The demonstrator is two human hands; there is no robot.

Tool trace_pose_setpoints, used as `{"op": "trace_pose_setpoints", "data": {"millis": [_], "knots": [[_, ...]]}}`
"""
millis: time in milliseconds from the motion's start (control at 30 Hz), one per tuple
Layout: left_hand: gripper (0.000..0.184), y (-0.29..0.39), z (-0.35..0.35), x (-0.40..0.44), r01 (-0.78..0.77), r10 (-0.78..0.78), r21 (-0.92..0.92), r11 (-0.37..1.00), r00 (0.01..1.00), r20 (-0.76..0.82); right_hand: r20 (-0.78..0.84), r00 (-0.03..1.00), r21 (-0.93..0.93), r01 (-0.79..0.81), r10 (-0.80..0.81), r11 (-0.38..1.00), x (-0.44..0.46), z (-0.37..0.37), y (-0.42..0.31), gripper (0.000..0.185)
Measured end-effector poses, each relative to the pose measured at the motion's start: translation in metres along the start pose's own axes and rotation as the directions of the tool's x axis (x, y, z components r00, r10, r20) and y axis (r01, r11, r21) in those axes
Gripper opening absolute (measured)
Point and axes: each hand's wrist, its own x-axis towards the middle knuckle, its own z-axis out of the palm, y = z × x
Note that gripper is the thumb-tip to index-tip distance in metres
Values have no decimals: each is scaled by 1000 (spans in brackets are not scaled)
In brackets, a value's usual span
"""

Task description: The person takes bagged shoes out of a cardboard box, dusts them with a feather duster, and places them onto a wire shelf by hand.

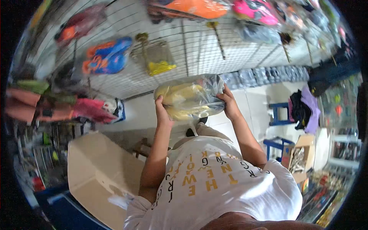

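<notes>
A clear plastic bag (188, 97) with yellow contents is held up in front of my body. Its contents look like a pair of shoes, but the shiny, creased film blurs their exact kind. My left hand (163, 109) grips the bag's left end, with the thumb on the near face. At the opposite end, my right hand (229, 101) is closed on the bag, its thumb and fingers pressing the film. Some fingers of both hands are hidden behind the bag.
A wire grid wall (188, 50) ahead carries hooks and bagged goods, including a blue and orange pack (107, 55). Grey wrapped packs (264, 76) line its base. An open cardboard box (103, 172) stands at left; blue stools (279, 113) stand at right, one with clothes (304, 109).
</notes>
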Motion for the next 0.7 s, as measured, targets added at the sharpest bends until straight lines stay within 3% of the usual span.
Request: {"op": "trace_pose_setpoints", "data": {"millis": [100, 167, 200, 367, 600, 700], "knots": [[62, -35, 15, 34, 27, -36, 66, 997, 990, 137, -106, 994, -41, 33, -37, 999, -3, -40, 6, 62], [62, -50, 26, 43, 121, -133, 101, 987, 984, 119, -200, 979, -60, 19, -31, 998, -11, -49, 0, 61], [63, -18, -26, 43, 144, -154, 99, 985, 983, 102, -199, 980, -61, 21, -32, 998, -21, -1, 35, 61], [57, -49, -12, 50, 198, -207, 90, 976, 972, 107, -188, 982, -46, 17, -25, 999, -25, -37, 36, 61], [59, -140, 64, 84, 183, -192, 89, 979, 976, 106, -223, 974, -47, -51, 40, 998, 17, -146, -6, 62], [58, -184, 121, 75, 145, -148, 35, 989, 985, 85, -119, 990, -108, 58, -71, 992, 35, -213, -40, 62]]}}
